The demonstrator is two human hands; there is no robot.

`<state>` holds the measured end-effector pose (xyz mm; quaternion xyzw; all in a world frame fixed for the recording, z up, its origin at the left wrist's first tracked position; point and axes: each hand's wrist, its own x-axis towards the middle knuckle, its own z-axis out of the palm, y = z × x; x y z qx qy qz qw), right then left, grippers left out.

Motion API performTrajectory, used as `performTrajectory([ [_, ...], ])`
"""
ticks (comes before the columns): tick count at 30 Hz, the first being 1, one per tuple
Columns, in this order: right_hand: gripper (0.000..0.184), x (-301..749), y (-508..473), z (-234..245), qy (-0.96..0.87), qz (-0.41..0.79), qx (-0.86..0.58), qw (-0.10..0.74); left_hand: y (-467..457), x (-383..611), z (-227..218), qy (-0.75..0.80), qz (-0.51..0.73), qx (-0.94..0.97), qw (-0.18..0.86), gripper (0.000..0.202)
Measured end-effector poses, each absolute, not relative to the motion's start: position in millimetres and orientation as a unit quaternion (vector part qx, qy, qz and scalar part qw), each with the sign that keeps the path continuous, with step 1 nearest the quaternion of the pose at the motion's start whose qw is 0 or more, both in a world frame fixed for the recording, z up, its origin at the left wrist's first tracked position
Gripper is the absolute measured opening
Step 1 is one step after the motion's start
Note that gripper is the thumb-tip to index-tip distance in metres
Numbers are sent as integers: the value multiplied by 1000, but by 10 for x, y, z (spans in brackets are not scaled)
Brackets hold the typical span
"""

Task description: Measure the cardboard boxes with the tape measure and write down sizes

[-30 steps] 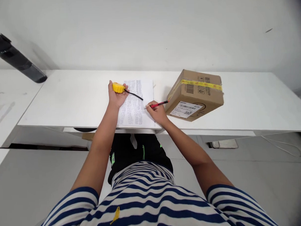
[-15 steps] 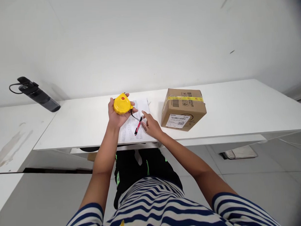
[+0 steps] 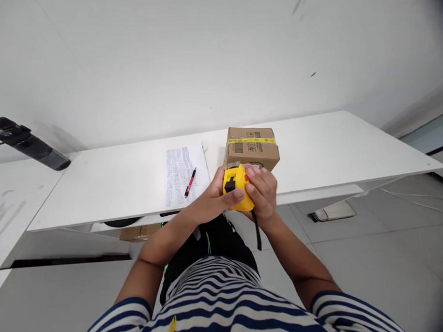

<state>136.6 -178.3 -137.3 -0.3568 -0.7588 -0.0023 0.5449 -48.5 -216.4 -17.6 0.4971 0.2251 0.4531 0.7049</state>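
Note:
A yellow tape measure (image 3: 241, 179) with a black lock button and a black wrist strap is between my two hands, over the table's front edge. My left hand (image 3: 216, 199) is closed round its left side, thumb across the front near the button. On the opposite side, the fingers of my right hand (image 3: 266, 196) wrap the case, with the strap hanging down below. The metal tape end shows at the top of the case. Just behind the hands stands a taped cardboard box (image 3: 255, 150), its lower front partly hidden by them.
To the left, a red and black pen (image 3: 190, 182) lies on a sheet of paper covered in writing (image 3: 174, 172). A dark bottle (image 3: 35, 149) stands at the far left by the wall. Under the white table (image 3: 315, 153) is a shelf with cardboard boxes (image 3: 131, 233).
My left hand has brought the tape measure right and turned it, in front of the box. My right hand has left the pen area and closed on the tape measure. The view has shifted right.

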Motion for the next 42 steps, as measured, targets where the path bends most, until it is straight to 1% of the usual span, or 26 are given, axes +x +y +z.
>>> performTrajectory([
  [2,80,1470,-1913,-1307,-747,16,-333,576,-2101,-468,-223,245,442,481,716,61],
  [3,85,1498,-1971,-1266,-728,39,-325,602,-2061,-460,-246,261,434,471,722,59],
  [4,87,1519,-2023,-1221,-702,62,-324,632,-2019,-448,-269,280,422,465,726,58],
  [5,84,1540,-2067,-1170,-670,79,-332,659,-1979,-429,-291,300,402,466,729,59],
  [7,73,1596,-2125,-1061,-615,106,-375,685,-1910,-371,-325,333,346,487,730,64],
  [10,64,1718,-2139,-912,-607,208,-418,643,-1825,-260,-332,360,285,525,717,70],
  [12,63,1787,-2112,-840,-629,281,-405,601,-1771,-201,-304,376,281,548,692,69],
  [13,65,1811,-2092,-810,-642,296,-393,588,-1746,-181,-282,381,276,563,680,69],
  [17,83,1850,-1995,-679,-667,245,-378,593,-1681,-150,-144,366,239,611,661,73],
  [21,88,1913,-1869,-502,-663,234,-362,613,-1621,-151,52,336,301,617,644,65],
  [23,85,2003,-1755,-441,-646,229,-349,639,-1532,-196,154,334,343,607,634,54],
  [26,77,2269,-1472,-449,-607,181,-336,697,-1269,-375,261,355,418,553,628,39],
  [28,76,2522,-1227,-526,-578,146,-351,722,-1026,-549,278,383,462,511,615,36],
  [29,72,2653,-1101,-582,-564,147,-373,722,-896,-636,269,400,476,503,600,36],
  [31,64,2878,-873,-711,-518,153,-415,732,-645,-781,225,447,487,517,545,37],
  [34,66,3022,-661,-878,-458,183,-426,759,-360,-864,132,541,432,557,459,37],
  [37,74,2924,-617,-945,-444,211,-411,768,-236,-772,55,589,348,583,438,33],
  [40,80,2734,-640,-928,-476,243,-404,743,-258,-585,-4,589,309,606,436,33],
  [42,83,2633,-643,-899,-500,253,-401,725,-313,-472,-42,585,289,652,386,37],
])
